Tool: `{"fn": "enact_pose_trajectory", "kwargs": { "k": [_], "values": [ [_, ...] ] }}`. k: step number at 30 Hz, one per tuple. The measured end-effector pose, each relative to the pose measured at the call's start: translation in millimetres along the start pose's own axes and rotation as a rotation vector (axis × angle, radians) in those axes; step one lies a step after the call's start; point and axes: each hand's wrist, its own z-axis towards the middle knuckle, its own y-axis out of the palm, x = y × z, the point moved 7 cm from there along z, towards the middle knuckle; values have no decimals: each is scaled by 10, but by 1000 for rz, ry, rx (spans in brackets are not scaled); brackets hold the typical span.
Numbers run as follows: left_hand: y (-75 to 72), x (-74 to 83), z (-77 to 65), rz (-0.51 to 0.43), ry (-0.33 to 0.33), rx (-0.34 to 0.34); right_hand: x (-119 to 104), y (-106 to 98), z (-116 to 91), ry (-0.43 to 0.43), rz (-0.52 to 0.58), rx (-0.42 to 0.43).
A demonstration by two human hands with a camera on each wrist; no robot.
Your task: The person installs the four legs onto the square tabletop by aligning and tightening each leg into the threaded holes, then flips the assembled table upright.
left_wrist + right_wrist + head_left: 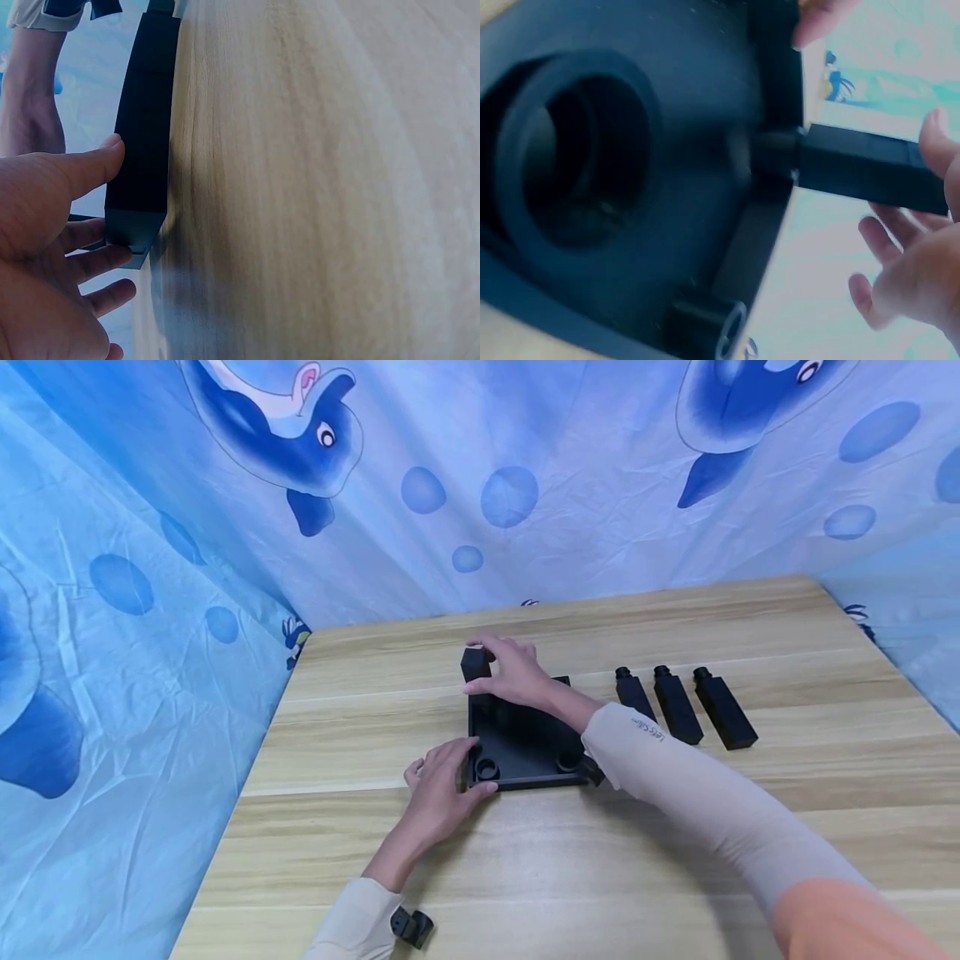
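A square black panel (525, 764) with a raised rim and round corner sockets lies on the table. At its far left corner my right hand (513, 672) grips a black square leg (475, 665) between thumb and fingers. The leg stands up from the panel; in the right wrist view the narrow end of the leg (874, 169) meets the corner, its seating hard to see. My left hand (442, 789) holds the near left corner. In the left wrist view its thumb (101, 161) presses one side of the panel (142, 120) and the fingers touch the adjoining side.
Right of the panel lie three similar black legs, a left one (634, 697), a middle one (678, 706) and a right one (725, 710), threaded ends away from me. A small black device (411, 928) sits at my left wrist. Blue dolphin-printed cloth (465, 468) hangs behind the wooden table (360, 710).
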Motion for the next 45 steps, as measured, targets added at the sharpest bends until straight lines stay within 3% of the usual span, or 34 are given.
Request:
{"fn": "enact_pose_trajectory", "kwargs": {
  "k": [5, 9, 18, 29, 33, 41, 45],
  "values": [
    [7, -16, -4, -9, -6, -5, -104, -67, -4, -82, -3, -114],
    [14, -21, -7, -14, -6, -5, -148, -113, 7, -131, -32, -124],
    [25, -19, -11, -11, -4, -5, -81, -109, 43, -98, -77, 120],
    [14, -21, -3, -16, -12, -7, -83, -89, 49, -64, -66, 153],
    [20, -23, -12, -17, -12, -8, -91, -86, 37, -38, -30, 84],
    [15, -13, -18, -12, -5, 3, -226, -199, 42, -46, 45, -207],
    [9, -4, -14, -11, -9, 1, -251, -250, 52, -42, 67, -290]
  ]
}}
